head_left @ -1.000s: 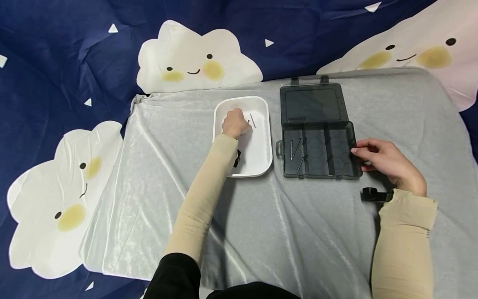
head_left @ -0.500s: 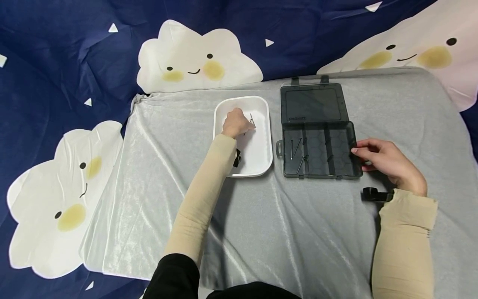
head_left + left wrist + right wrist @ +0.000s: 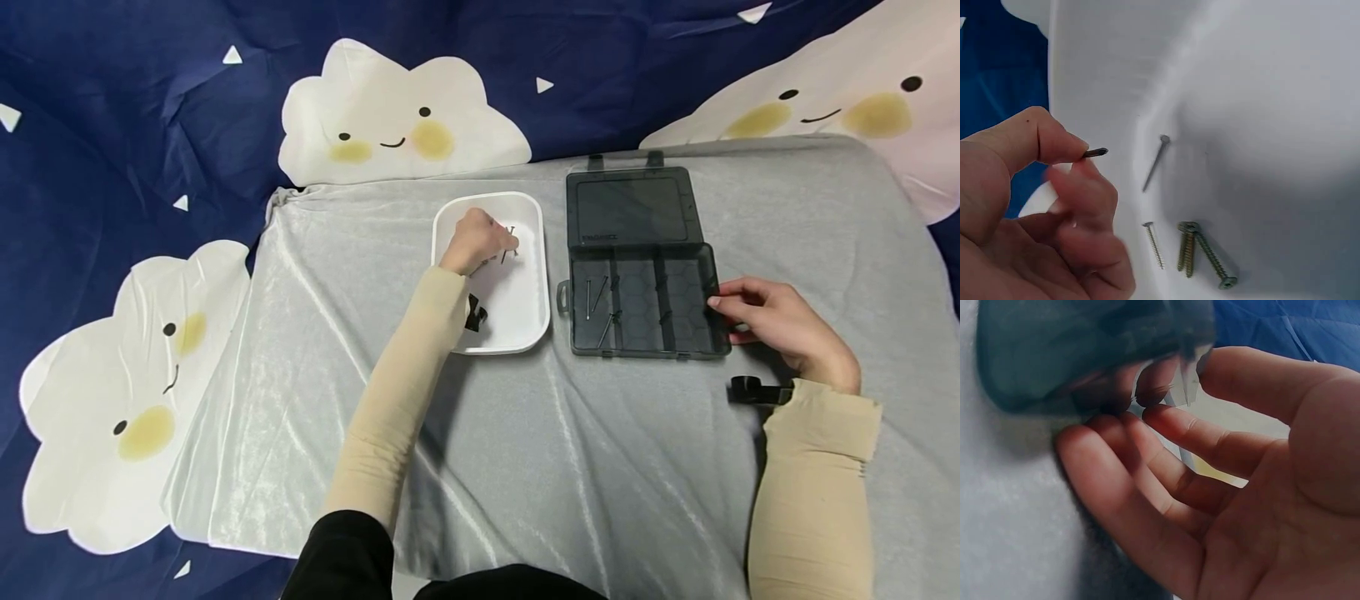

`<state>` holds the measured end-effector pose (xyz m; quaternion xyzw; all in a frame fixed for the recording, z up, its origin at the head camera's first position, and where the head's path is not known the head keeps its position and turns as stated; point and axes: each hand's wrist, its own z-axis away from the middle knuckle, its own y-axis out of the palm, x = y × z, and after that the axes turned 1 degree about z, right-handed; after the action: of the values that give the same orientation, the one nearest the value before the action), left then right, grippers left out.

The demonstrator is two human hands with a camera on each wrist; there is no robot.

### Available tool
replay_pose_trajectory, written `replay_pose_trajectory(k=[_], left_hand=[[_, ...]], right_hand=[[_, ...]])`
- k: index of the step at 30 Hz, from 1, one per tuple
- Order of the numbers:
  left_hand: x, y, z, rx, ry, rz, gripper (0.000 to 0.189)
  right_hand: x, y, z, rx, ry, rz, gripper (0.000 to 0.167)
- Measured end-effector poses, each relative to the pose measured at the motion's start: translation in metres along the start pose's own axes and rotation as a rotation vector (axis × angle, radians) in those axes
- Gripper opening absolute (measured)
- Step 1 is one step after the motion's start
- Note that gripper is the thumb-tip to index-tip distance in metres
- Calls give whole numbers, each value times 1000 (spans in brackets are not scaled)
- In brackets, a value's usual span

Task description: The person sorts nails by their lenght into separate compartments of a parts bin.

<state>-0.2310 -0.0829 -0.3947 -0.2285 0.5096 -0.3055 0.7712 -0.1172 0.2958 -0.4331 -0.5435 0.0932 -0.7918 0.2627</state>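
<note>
Over the white tray (image 3: 546, 279), my left hand (image 3: 478, 238) pinches a nail (image 3: 1096, 152) between thumb and forefinger; only its pointed end sticks out. Below it in the tray lie another nail (image 3: 1157, 162), a thin pale screw (image 3: 1154, 245) and several thicker brassy screws (image 3: 1212, 259). To the right, a dark see-through compartment box (image 3: 636, 310) stands with its lid (image 3: 633, 204) folded back. Several nails (image 3: 588, 300) lie in its left part. My right hand (image 3: 783, 321) grips the box's right wall, thumb on one side and fingertips on the other.
Grey velvety cloth (image 3: 540, 467) covers the table under tray and box. A navy cloth with printed clouds (image 3: 405, 117) hangs behind. The small black wrist camera (image 3: 476, 313) of my left arm overlaps the tray's near left side; another black camera (image 3: 753, 390) juts from my right wrist.
My left hand has risen slightly off the tray's floor with the nail, its fingertips shifting a little right, so more loose pieces show below it. The right hand keeps its grip on the box.
</note>
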Motion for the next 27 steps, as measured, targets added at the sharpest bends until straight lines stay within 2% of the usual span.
replay_pose_trajectory(k=[5,8,16,27], left_hand=[[-3,-4,5,76,-40,237,11],[-5,-6,7,115,-46,332,9],[-11,-10,14,173,-47,430,6],[-21,-6,23,224,17,549,6]], right_hand=[[-1,0,0,-1,0,-7,50],[-1,0,0,-2,-2,-9,49],[-2,-1,-1,3,-8,6,51],[-4,-1,-2,6,-1,18,51]])
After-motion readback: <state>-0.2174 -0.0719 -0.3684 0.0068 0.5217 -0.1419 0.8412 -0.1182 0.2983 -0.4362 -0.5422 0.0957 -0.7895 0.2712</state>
